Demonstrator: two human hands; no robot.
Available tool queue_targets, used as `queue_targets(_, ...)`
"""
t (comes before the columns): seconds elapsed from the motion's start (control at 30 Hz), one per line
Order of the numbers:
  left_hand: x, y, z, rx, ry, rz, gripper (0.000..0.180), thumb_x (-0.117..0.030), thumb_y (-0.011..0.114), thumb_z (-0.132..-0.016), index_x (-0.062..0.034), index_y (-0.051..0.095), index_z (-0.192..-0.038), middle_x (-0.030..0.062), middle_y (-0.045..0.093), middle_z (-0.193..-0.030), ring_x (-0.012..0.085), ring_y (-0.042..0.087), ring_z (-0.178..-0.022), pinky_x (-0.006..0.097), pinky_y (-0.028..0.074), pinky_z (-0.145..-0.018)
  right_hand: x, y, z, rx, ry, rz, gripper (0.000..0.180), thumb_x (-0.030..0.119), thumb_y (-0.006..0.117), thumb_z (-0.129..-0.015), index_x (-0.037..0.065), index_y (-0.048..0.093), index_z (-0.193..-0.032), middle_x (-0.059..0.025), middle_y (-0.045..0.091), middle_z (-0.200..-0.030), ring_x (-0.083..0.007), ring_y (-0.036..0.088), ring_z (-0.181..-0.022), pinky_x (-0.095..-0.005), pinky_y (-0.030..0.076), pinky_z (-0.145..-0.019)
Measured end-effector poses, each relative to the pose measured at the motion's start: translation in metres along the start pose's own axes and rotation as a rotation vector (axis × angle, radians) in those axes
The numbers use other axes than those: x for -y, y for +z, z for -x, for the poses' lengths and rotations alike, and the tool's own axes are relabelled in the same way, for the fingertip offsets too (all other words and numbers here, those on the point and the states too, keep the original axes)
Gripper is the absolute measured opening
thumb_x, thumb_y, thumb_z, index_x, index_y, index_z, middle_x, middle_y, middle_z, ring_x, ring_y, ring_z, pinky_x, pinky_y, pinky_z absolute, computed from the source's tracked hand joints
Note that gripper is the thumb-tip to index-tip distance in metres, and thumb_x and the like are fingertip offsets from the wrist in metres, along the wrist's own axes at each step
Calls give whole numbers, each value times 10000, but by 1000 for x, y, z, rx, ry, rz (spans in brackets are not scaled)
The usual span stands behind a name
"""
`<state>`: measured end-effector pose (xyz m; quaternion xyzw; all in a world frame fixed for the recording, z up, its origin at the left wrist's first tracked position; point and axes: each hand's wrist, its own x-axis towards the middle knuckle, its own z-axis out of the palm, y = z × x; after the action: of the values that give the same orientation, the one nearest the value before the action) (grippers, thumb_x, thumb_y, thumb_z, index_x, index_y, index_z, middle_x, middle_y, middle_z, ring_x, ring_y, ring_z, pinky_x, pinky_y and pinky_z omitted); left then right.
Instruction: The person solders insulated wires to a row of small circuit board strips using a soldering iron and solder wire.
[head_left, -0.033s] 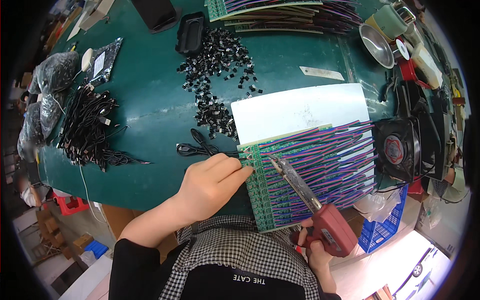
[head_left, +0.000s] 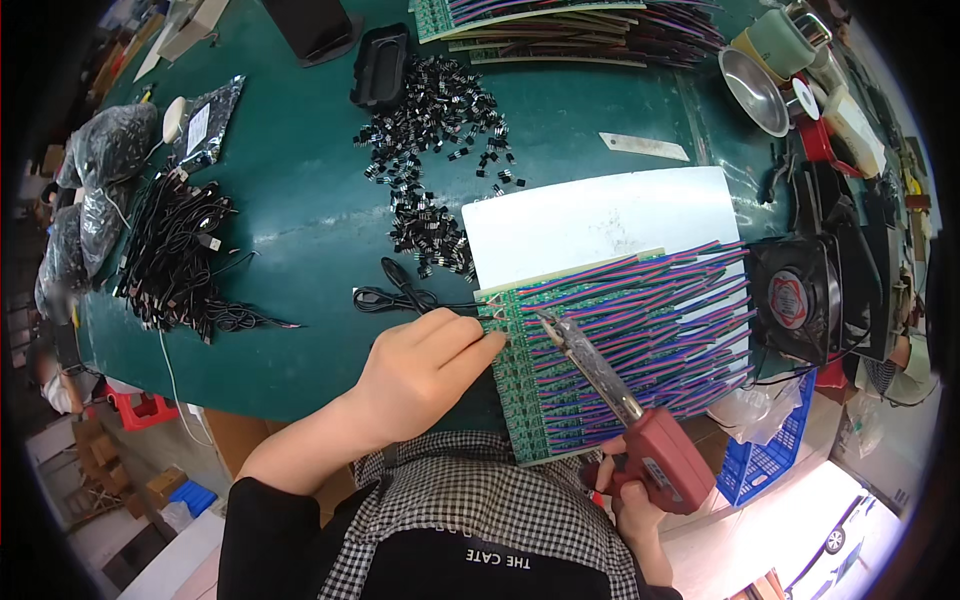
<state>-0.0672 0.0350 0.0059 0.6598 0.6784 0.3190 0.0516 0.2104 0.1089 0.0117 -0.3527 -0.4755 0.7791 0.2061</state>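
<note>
My right hand [head_left: 636, 508] grips the dark red handle of a soldering iron [head_left: 668, 462], its metal barrel slanting up and left. The iron's tip is over a panel of green circuit boards [head_left: 520, 400], near its upper left part; whether it touches is unclear. Rows of red, blue and dark wires [head_left: 640, 340] run rightward from the panel. My left hand [head_left: 425, 365] is closed in a pinch at the panel's left edge; what lies between its fingertips is hidden. Just beyond that hand, a coiled black cable [head_left: 405, 292] reaches the panel's upper left corner.
A white sheet [head_left: 600, 215] lies beneath the panel. Small black components [head_left: 430, 150] are heaped beyond it, beside a black tray [head_left: 381, 68]. Bundled black cables [head_left: 175, 250] lie left. A blade [head_left: 643, 147], a metal bowl [head_left: 752, 92] and a fan [head_left: 795, 298] are right. More wired panels [head_left: 560, 45] are stacked behind.
</note>
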Motion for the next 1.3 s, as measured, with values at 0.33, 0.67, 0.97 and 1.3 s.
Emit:
queue_targets(0.33, -3, -1, -3, 54, 17, -57, 274, 10, 638, -604, 53, 631, -874, 99, 557, -787, 219, 569, -663, 286, 478, -529, -5, -8, -3, -23, 78, 179, 541, 81, 730, -699, -40, 510, -1177, -101, 648, -955, -151, 614, -672, -266, 506, -607)
queue_targets(0.67, -6, -2, -5, 90, 7, -86, 286, -5, 619, -612, 55, 623, -892, 103, 552, -805, 225, 567, -690, 288, 484, -553, -17, -18, 5, -28, 38, 364, 579, 77, 761, -618, -61, 564, -1145, -85, 666, -860, -186, 664, -708, -278, 526, -652)
queue_targets(0.97, -8, 0, -5, 87, -6, -103, 276, 23, 637, -616, 55, 621, -890, 105, 552, -809, 223, 561, -685, 291, 481, -559, -10, -19, 4, 109, 134, 476, 470, 61, 509, -713, -38, 458, -1170, -107, 559, -966, -151, 520, -663, -255, 425, -586)
queue_targets(1.3, -8, 0, -5, 95, -4, -128, 281, 24, 646, -606, 46, 625, -886, 98, 550, -811, 217, 562, -686, 284, 478, -550, -8, -16, 7, 43, 143, 349, 514, 89, 524, -720, -42, 443, -1210, -140, 548, -1108, -159, 528, -670, -252, 425, -572)
